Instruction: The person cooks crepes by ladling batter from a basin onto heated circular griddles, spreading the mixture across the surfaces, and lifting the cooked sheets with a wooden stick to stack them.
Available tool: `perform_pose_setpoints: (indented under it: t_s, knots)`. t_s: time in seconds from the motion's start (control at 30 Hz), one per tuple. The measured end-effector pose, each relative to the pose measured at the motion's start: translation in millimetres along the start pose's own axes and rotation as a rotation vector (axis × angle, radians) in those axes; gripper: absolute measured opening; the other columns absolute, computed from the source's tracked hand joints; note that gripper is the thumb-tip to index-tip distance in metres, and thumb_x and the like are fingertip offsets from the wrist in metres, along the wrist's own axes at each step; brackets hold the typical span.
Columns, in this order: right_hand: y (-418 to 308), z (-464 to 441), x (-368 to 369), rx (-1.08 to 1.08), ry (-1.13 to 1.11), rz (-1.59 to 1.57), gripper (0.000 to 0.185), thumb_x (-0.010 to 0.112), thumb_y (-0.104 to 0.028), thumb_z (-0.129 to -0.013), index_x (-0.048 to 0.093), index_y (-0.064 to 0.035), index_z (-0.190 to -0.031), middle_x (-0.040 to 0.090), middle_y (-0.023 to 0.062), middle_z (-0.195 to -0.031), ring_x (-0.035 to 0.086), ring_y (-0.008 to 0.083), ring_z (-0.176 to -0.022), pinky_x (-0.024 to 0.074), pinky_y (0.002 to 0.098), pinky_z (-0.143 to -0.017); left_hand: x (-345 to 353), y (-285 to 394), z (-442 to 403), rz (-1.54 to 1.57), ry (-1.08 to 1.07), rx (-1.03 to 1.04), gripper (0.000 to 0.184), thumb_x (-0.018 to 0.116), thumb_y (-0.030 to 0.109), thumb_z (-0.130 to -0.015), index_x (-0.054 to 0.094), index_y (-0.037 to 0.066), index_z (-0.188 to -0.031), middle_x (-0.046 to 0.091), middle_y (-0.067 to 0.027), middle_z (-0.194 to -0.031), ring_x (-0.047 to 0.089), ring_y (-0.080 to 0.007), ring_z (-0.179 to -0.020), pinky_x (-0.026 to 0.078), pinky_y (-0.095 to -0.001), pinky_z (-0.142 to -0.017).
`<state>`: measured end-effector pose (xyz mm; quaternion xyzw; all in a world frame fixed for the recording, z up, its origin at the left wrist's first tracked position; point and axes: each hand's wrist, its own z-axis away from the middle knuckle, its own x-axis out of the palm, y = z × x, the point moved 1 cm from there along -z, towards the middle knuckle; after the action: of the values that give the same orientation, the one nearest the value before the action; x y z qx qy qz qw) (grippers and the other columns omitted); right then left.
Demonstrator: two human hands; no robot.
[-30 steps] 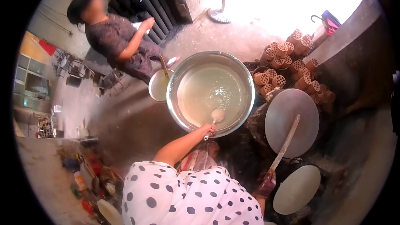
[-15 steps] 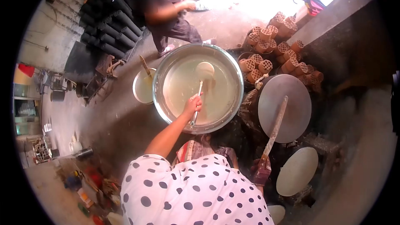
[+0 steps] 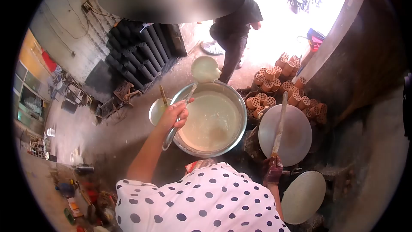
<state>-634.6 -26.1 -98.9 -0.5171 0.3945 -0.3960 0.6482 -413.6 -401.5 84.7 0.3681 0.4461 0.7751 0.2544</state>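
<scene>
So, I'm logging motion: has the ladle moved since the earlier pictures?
Yes: the ladle's bowl went from over the basin to appearing beyond its far rim.

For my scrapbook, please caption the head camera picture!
Left hand with ladle, right hand with stick, big basin ahead.

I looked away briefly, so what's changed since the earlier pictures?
The left hand has moved the ladle up and forward, from the near side of the basin toward its far rim. A person now appears farther right. The right hand still grips the wooden stick.
</scene>
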Motion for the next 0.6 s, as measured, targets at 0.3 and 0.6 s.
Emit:
perform_pose_setpoints:
  t_s: [0.3,0.6]
  knots:
    - [59.5,-29.1,-61.2,-0.033,-0.073,0.301,0.03,0.055,-0.022,-0.092,0.059,-0.0026,-0.114,0.065,0.016,-0.087,0.06,0.0228,-0.075,0.0475,0.0348,-0.07,-12.0,-92.7,-73.1,0.074,-0.092,-0.076,0.029,0.038,0.019,-0.099,0.042,0.006,-0.125,0.039,0.0066,-0.06,0.034,-0.0029,-0.04,0.03,-0.02,-0.036]
    - [46.2,27.0,-110.6,0.394,0.166,-0.319,0.046,0.052,0.004,-0.083,0.057,-0.0143,-0.125,0.056,-0.0021,-0.077,0.045,0.007,-0.055,0.0366,0.0216,-0.044,110.7,-150.2,-165.7,0.44,-0.264,-0.533,0.037,0.039,0.021,-0.099,0.04,0.008,-0.134,0.036,0.0047,-0.057,0.034,-0.0045,-0.036,0.028,-0.0196,-0.031]
